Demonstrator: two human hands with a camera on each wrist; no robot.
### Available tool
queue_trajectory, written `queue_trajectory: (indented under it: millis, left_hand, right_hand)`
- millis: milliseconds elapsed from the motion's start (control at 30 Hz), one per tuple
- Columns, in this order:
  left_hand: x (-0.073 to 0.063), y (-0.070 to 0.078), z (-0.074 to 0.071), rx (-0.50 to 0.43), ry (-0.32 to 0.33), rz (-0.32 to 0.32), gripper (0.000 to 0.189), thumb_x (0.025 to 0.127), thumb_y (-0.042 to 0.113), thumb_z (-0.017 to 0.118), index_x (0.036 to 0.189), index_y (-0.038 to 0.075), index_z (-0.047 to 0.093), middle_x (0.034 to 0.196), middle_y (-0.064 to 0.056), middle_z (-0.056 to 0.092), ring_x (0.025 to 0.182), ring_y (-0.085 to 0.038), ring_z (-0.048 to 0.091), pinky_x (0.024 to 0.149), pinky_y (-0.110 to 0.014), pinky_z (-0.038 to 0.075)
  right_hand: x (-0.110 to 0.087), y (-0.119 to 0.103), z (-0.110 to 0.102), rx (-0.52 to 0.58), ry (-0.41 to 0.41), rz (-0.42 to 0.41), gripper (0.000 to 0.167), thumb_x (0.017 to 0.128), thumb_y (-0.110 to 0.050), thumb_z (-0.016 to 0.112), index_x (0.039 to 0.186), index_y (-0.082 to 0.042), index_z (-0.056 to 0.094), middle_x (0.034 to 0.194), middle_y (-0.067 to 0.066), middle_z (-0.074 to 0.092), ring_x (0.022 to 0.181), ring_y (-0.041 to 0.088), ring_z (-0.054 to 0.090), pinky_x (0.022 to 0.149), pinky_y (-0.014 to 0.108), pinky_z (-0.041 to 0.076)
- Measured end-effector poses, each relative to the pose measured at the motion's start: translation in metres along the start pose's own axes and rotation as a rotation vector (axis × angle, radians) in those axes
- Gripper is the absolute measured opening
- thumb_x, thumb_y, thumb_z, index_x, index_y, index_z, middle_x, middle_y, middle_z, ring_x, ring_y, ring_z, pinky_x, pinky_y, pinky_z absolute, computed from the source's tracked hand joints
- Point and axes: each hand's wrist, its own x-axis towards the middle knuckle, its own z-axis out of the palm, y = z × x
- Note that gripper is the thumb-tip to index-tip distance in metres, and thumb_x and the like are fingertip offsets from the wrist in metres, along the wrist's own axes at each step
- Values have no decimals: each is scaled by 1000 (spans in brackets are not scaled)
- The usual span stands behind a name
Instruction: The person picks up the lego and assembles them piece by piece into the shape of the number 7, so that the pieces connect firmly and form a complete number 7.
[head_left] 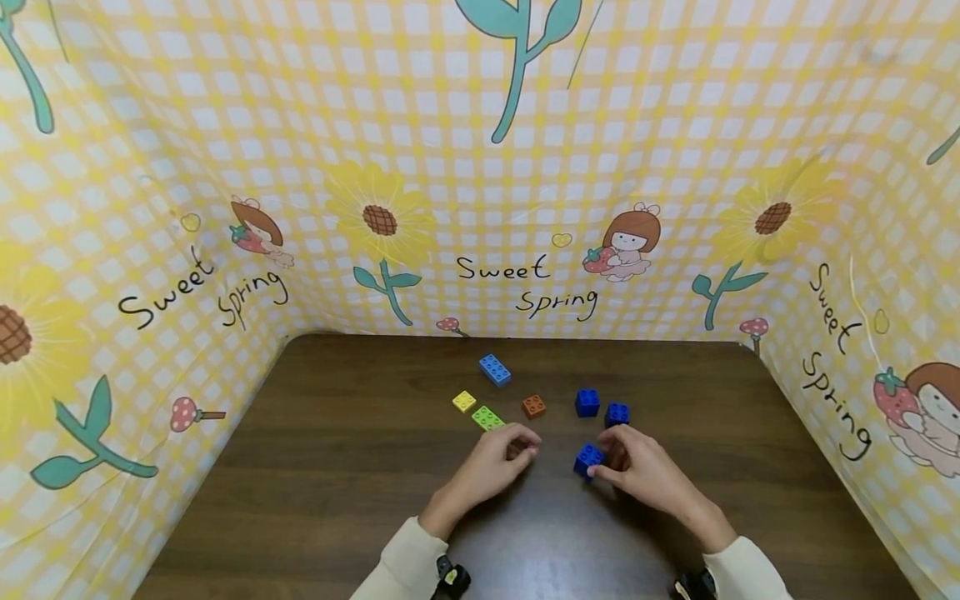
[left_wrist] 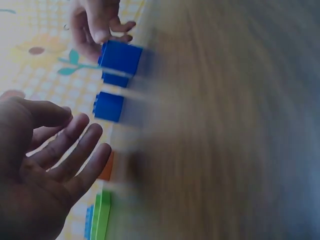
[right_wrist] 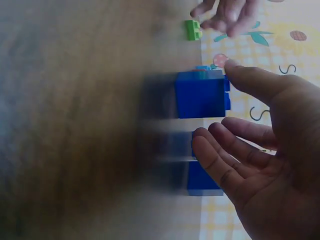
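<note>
My right hand is beside the nearest dark blue brick, its thumb at the brick's top edge and its other fingers apart from it. In the right wrist view, a gap shows between those fingers and the brick. Whether the thumb touches the brick, I cannot tell. Just behind stand a second dark blue brick and a third blue block. My left hand hovers near the lime green brick, fingers loosely bent and holding nothing.
An orange-brown brick, a small yellow brick and a long light blue brick lie farther back on the dark wooden table. A yellow checked cloth encloses the back and both sides.
</note>
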Motion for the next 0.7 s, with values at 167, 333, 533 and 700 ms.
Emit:
queue_trajectory:
  millis: [167, 333, 533, 700]
  left_hand:
    - [10, 4, 17, -69, -78, -23, 22, 103, 4, 67, 124, -2, 68, 116, -13, 73, 106, -23, 72, 89, -25, 59]
    - [13, 5, 30, -102, -137, -43, 30, 101, 3, 71, 131, -1, 66, 127, -17, 71, 113, -29, 73, 95, -27, 60]
    - [16, 7, 38, -125, -175, -64, 39, 99, 5, 75, 136, 5, 65, 133, -14, 69, 118, -26, 72, 97, -23, 58]
    - [16, 9, 38, -114, -160, -62, 39, 96, 6, 79, 134, 6, 67, 128, -11, 70, 113, -22, 73, 94, -23, 59]
  right_hand:
    - [-1, 3, 9, 32, 4, -27, 34, 91, -27, 87, 114, -9, 70, 93, -3, 68, 76, 3, 61, 65, 22, 52]
    - [-1, 4, 17, 116, -5, -58, 28, 93, -18, 85, 115, -8, 71, 98, 0, 70, 79, 1, 66, 69, 24, 58]
    - [-3, 0, 21, 216, -5, -14, 29, 92, -14, 85, 112, -5, 67, 103, 6, 74, 89, 7, 73, 78, 23, 62]
    - [-3, -6, 20, 283, -3, -36, 29, 92, -13, 85, 112, -4, 67, 106, 9, 74, 93, 11, 75, 82, 23, 63]
